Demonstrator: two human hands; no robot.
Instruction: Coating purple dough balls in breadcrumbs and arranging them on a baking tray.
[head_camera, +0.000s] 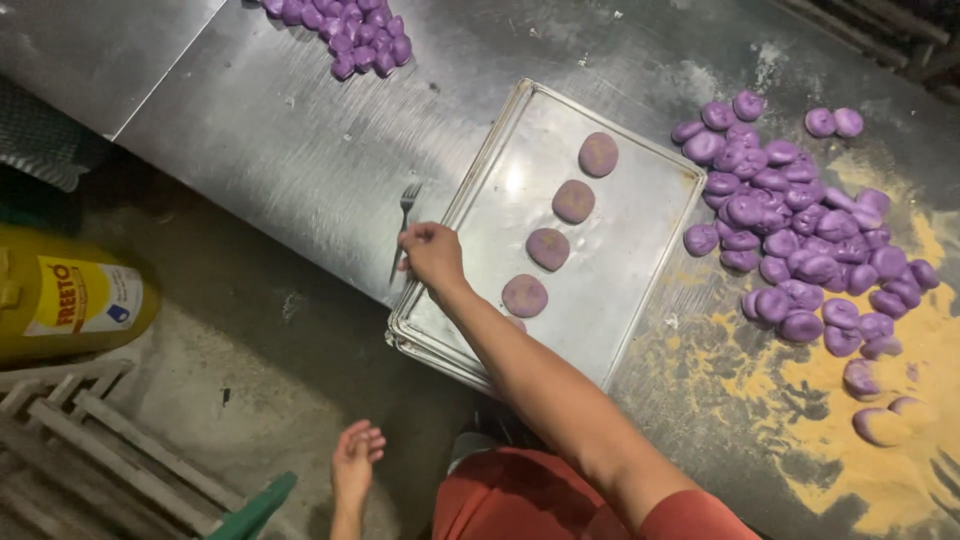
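Head view, right hand: your right hand (432, 252) reaches across to the near-left corner of the baking tray (640, 290), fingers pinched shut on the handle of a fork (404, 222) whose tines point to 12 o'clock.
Head view, left hand: your left hand (356, 462) hangs below the desk (300, 130) at 6 o'clock, fingers loosely curled, holding nothing.
Step in hand: by the look of it, you are between pieces, fork just lifted or about to be set to the flattened dough.
Next move: it likely calls for bringing the fork over the nearest disc, at 3 o'clock from your right hand, and keeping the tines level.
Tray contents: four purple flattened discs (548, 248) run in a slanted line from 1 o'clock down toward 7 o'clock; a fifth is partly hidden under your forearm. The rest of the tray is bare metal.
Loose on the desk: a heap of purple dough pieces (800, 230) lies at 3 o'clock of the tray, on yellow flour (880, 470); a smaller purple pile (345, 25) sits at 11 o'clock.
Floor side: a yellow container (60, 295) stands at 9 o'clock.
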